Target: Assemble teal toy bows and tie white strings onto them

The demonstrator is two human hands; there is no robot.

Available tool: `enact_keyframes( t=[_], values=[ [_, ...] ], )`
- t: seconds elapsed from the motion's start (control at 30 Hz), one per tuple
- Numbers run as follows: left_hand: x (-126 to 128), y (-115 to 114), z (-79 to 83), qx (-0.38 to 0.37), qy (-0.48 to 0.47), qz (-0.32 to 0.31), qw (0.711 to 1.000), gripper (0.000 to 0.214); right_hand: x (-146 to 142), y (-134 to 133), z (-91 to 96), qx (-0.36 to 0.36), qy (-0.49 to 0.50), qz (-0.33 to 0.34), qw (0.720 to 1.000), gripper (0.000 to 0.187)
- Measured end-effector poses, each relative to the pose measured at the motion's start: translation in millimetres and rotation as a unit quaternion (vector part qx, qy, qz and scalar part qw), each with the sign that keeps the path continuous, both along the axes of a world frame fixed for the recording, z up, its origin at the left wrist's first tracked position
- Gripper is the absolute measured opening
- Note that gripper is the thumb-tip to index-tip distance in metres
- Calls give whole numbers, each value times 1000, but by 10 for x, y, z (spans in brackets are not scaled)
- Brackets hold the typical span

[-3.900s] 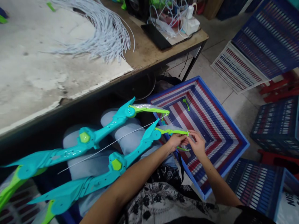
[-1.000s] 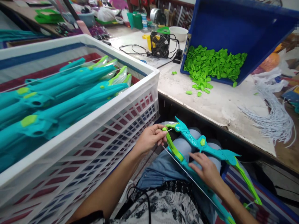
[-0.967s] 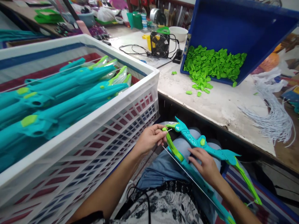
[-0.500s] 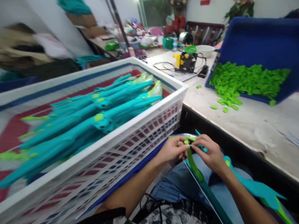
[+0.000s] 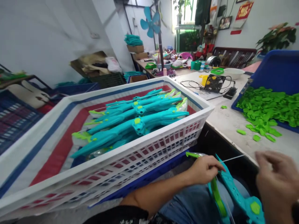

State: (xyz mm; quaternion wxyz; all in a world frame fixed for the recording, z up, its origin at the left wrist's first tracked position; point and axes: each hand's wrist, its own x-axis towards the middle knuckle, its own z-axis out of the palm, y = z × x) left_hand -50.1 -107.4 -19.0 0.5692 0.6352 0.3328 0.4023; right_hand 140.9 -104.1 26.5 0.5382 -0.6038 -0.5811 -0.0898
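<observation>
My left hand [image 5: 205,169] is closed around the upper end of a teal and green plastic toy bow [image 5: 218,200] over my lap. My right hand [image 5: 277,179], smeared by motion, is raised near the table edge with its fingers pinched on a thin white string [image 5: 233,158]. The string runs taut between the two hands. Beside the left hand lies another teal bow part [image 5: 235,189] with a green five-sided patch. A clear and green tip [image 5: 195,154] sticks out beyond the left hand. The string's end in the right fingers is hidden.
A white plastic basket [image 5: 149,155] at my left holds several teal toy bows [image 5: 121,124]. On the table [image 5: 230,126] at right, a blue bin [image 5: 280,70] spills green pieces [image 5: 268,107]. A small black fan [image 5: 214,83] and a white bowl [image 5: 234,73] stand farther back.
My hands were close together at the bow's tip; the right hand has drawn away to the right, stretching the string. My view has tilted up and turned left.
</observation>
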Motion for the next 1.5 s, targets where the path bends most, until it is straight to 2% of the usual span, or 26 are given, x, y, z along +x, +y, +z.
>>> enact_keyframes(
  t=[0.07,0.1,0.17,0.3,0.4,0.5,0.6,0.67,0.7,0.77,0.83,0.87,0.9,0.97,1.03,1.1,1.13,1.2,1.3,1.37,1.43,1.5],
  values=[
    [37,96,35,-147,-65,-10,987,14,-327,-255,-40,19,-61,79,995,13],
    [36,144,56,-211,-95,-2,973,22,-463,-356,-92,32,-86,114,989,9],
    [-1,224,114,-270,-132,31,953,35,-647,-471,-233,48,-120,169,977,3],
    [-140,253,276,-224,-125,73,964,39,-750,-418,-483,43,-122,212,969,6],
    [-185,165,329,-159,-114,34,980,45,-737,-324,-532,52,-89,178,979,4],
    [-140,69,233,-115,-107,-16,987,52,-683,-278,-516,47,-86,189,977,8],
    [-60,16,60,-88,-92,22,992,51,-549,-187,-475,0,-78,230,970,14],
    [-29,-9,-27,-71,-74,37,994,50,-388,-14,-403,-43,-62,228,971,16],
    [-26,-22,-49,-57,-62,39,996,45,-291,108,-344,-54,-45,203,977,17],
    [-41,-43,-46,-22,-32,34,999,27,-96,359,-188,-35,8,99,994,19],
    [-63,-33,8,1,-5,22,1000,21,19,504,-13,43,80,-26,996,22],
    [-68,-9,44,-3,6,10,1000,24,17,505,60,69,96,-46,992,21],
    [-65,24,81,-24,12,-5,1000,30,-34,454,112,78,86,-25,993,19],
    [-34,108,143,-112,2,-34,993,49,-252,237,130,59,10,78,995,15],
    [13,189,184,-225,-39,-54,972,64,-520,-46,39,56,-33,136,989,12],
    [43,254,216,-302,-81,-46,949,59,-708,-288,-112,58,-55,164,983,12],
    [44,280,236,-315,-88,-33,944,52,-755,-372,-190,56,-60,174,981,13],
    [13,321,296,-288,-60,-2,956,37,-782,-455,-329,40,-50,189,980,14],
    [-83,328,425,-131,66,54,988,19,-779,-430,-464,15,15,179,984,13],
    [-130,284,493,-46,111,95,988,13,-809,-386,-506,5,63,174,983,13],
    [-141,212,507,-73,65,113,989,15,-856,-361,-520,5,97,171,980,13],
    [-129,142,466,-175,-27,109,978,22,-889,-360,-518,13,119,162,979,12]
  ],
)
